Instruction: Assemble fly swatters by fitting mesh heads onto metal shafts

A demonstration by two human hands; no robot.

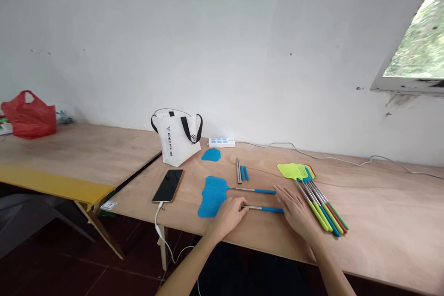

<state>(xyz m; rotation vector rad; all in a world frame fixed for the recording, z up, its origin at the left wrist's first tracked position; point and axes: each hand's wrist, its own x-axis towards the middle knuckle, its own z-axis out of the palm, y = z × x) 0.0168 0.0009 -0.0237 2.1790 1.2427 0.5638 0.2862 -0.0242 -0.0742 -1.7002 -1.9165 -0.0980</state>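
Two blue fly swatters lie side by side on the wooden table (381, 222), heads to the left. My left hand (229, 215) rests on the nearer swatter (211, 206) where its head meets the metal rod, fingers curled onto the rod. My right hand (297, 212) lies flat and open on the table, fingertips by the blue grip of that rod (272, 210). The farther swatter (217, 185) lies just beyond, untouched. A loose blue swatter head (211, 155), metal rods (238, 171) and blue grips (244, 173) lie farther back.
A bundle of several finished swatters (314, 194) with green, blue and red handles lies right of my hands. A phone (168, 185) on a charging cable, a white tote bag (176, 136) and a power strip (221, 142) sit behind. A red plastic bag (29, 115) is on the left table.
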